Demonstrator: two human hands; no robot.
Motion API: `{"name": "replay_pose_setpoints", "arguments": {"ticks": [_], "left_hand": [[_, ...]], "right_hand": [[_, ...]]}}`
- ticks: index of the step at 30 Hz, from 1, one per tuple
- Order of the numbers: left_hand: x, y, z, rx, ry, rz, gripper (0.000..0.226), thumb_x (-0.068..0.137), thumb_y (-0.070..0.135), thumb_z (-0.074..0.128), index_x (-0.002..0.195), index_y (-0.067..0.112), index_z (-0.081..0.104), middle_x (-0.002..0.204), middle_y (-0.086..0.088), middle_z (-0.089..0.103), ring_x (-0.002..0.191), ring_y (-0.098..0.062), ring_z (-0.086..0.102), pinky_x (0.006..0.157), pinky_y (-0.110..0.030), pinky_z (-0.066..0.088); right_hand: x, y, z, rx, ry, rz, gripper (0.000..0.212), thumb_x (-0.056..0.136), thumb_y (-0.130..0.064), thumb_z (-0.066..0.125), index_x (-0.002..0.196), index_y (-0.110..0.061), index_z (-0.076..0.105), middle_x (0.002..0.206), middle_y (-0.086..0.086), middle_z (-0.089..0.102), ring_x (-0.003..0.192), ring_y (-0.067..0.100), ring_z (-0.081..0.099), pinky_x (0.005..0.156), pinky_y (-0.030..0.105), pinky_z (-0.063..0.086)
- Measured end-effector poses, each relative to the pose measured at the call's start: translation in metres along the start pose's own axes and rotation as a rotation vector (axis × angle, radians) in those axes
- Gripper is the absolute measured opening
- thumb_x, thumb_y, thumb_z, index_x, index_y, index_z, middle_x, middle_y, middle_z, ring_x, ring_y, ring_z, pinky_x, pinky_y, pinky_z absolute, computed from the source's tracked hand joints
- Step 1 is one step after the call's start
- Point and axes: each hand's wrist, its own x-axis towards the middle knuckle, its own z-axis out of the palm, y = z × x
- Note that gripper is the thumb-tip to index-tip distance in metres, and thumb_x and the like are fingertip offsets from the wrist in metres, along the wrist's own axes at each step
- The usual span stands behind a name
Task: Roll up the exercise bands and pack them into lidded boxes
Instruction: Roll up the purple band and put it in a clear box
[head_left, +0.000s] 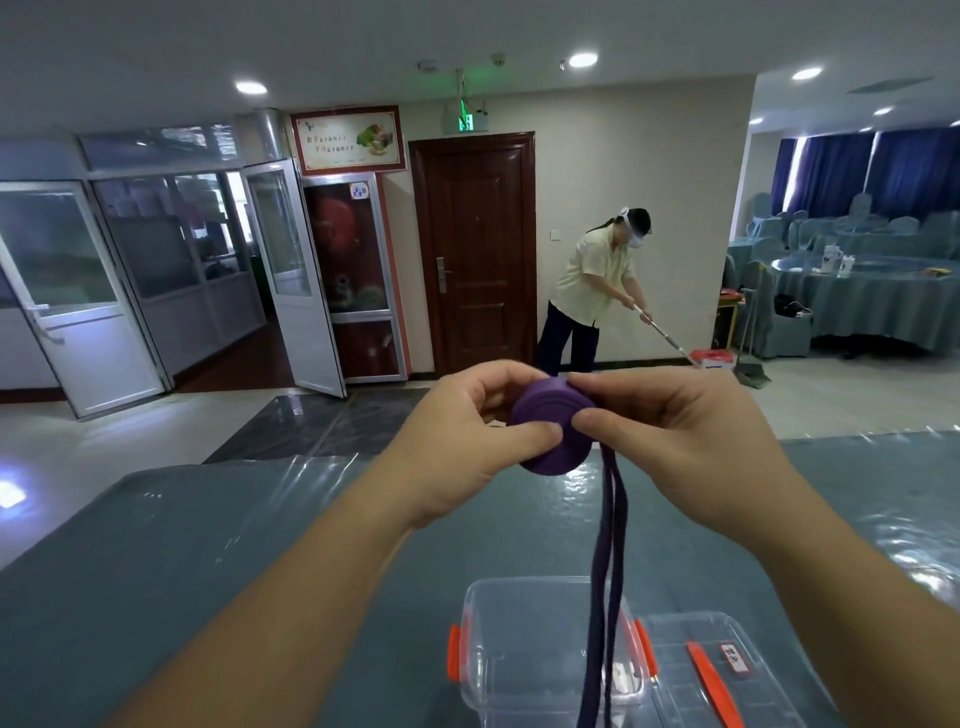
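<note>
Recessed ceiling lights (583, 60) are casting bright, even light over the room, and two of them are blowing out to white. Glare is streaking across the glossy cover on the desk (260, 519), strongest to the right of the hands (675, 441), and a white hotspot is shining on the floor (10, 493) at far left. The wide lens is bowing the door frames and the desk edge outward. Far details are looking soft and slightly smeared.

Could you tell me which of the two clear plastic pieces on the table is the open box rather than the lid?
The left one, deep, with orange latches; the flat lid lies right of it.
</note>
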Motion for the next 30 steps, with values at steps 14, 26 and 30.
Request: {"name": "replay_pose_setpoints", "arguments": {"ticks": [14, 26, 30], "left_hand": [[0.003, 0.002, -0.003, -0.086, -0.01, -0.064, 0.026, 0.086, 0.013, 0.082, 0.11, 0.02, 0.076, 0.098, 0.001, 0.081, 0.091, -0.012, 0.077, 0.081, -0.023, 0.061], [0.007, 0.0, -0.005, -0.04, -0.011, -0.033, 0.029, 0.087, 0.014, 0.082, 0.114, 0.023, 0.075, 0.102, 0.003, 0.08, 0.096, -0.011, 0.076, 0.083, -0.023, 0.061], [0.009, -0.001, -0.001, -0.316, 0.059, -0.042, 0.031, 0.085, 0.011, 0.078, 0.116, 0.015, 0.073, 0.106, -0.009, 0.08, 0.099, -0.023, 0.077, 0.088, -0.033, 0.062]], "right_hand": [[0.001, 0.0, -0.003, -0.019, -0.017, -0.016, 0.032, 0.083, -0.01, 0.079, 0.104, -0.035, 0.077, 0.096, -0.018, 0.081, 0.093, 0.003, 0.077, 0.083, 0.016, 0.059], [0.006, 0.002, -0.004, -0.024, -0.005, -0.022, 0.032, 0.082, -0.012, 0.08, 0.108, -0.031, 0.078, 0.098, -0.016, 0.081, 0.094, 0.005, 0.077, 0.085, 0.018, 0.06], [0.005, 0.008, -0.001, 0.179, 0.137, -0.028, 0.035, 0.075, -0.02, 0.079, 0.11, -0.021, 0.078, 0.101, -0.006, 0.082, 0.098, 0.014, 0.078, 0.088, 0.023, 0.061]]}}
